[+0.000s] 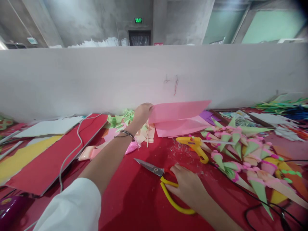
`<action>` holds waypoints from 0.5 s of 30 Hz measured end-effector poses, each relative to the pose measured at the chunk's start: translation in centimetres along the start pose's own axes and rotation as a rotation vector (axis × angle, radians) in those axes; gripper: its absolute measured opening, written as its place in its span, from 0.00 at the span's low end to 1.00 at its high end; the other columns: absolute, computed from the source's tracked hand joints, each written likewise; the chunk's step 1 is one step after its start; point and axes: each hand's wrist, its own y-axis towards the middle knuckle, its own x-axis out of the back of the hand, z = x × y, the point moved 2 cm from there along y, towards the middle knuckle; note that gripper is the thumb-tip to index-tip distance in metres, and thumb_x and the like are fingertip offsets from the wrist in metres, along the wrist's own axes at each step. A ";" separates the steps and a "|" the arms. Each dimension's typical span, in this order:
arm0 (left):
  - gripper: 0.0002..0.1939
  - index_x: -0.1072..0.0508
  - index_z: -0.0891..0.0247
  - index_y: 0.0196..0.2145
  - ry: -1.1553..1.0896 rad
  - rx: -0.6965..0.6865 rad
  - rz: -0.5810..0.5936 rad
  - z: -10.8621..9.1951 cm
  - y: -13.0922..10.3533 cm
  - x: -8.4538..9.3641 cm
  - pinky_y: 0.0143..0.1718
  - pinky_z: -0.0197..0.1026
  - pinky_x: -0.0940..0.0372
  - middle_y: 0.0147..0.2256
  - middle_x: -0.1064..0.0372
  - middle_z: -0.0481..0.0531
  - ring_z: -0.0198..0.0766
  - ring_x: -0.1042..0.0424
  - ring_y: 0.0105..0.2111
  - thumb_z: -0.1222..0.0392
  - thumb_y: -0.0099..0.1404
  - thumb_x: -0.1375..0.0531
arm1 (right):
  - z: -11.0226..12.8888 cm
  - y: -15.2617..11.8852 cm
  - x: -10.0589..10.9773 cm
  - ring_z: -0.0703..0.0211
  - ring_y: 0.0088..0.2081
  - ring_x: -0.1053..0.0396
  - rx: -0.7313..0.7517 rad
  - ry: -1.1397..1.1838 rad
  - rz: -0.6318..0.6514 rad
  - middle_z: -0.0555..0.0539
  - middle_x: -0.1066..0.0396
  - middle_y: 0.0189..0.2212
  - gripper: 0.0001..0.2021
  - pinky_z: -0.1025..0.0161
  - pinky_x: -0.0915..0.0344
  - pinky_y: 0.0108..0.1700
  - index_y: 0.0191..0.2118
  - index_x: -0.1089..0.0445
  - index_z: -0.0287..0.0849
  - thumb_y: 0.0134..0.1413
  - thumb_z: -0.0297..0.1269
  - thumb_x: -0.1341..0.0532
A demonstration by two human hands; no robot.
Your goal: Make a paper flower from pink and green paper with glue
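Left hand (143, 112) was clamped on one raised pink sheet (184, 109) at its left end. Right hand (189, 184) was closed around the handles of one pair of scissors (152, 168). Items were recorded by size, largest first. One white partition (96, 77) stood behind one red table (115, 199). One red board (51, 162) lay at the left. The raised pink sheet was above further pink sheets (179, 128), whose number could not be told. Paper cones (251, 147) were heaped at the right, too overlapped to count. The scissors pointed forward and left, their handles yellow and red. One yellow glue gun (196, 146) lay between the right hand and the cones. One bright pink bag (132, 147) lay near the left forearm. Two bent wires (176, 86) were on the partition. Pose: left arm, white-sleeved, reached forward from the lower left, knuckles uppermost; right forearm extended from the lower right, hand low over the table.
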 end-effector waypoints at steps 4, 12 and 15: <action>0.14 0.30 0.66 0.32 -0.072 0.041 -0.159 1.2 -0.3 3.9 0.34 0.35 0.42 0.29 0.31 0.52 0.35 0.32 0.31 0.62 0.65 0.53 | 0.1 0.0 -0.1 0.53 0.36 0.31 0.007 0.033 -0.042 0.45 0.30 0.33 0.11 0.62 0.39 0.35 0.35 0.34 0.41 0.48 0.42 0.43; 0.14 0.28 0.70 0.34 -0.232 0.094 -0.443 3.4 -5.2 13.0 0.30 0.30 0.43 0.16 0.38 0.43 0.27 0.36 0.20 0.60 0.63 0.50 | -0.1 0.0 0.1 0.54 0.32 0.30 -0.065 0.035 -0.034 0.47 0.29 0.29 0.12 0.65 0.45 0.28 0.30 0.34 0.42 0.47 0.46 0.43; 0.14 0.27 0.70 0.37 -0.226 0.175 -0.613 4.7 -9.0 16.6 0.29 0.29 0.43 0.16 0.39 0.42 0.26 0.39 0.19 0.59 0.62 0.48 | -0.4 0.2 0.1 0.52 0.32 0.30 -0.099 0.065 -0.046 0.46 0.28 0.29 0.12 0.64 0.45 0.29 0.31 0.34 0.42 0.47 0.47 0.44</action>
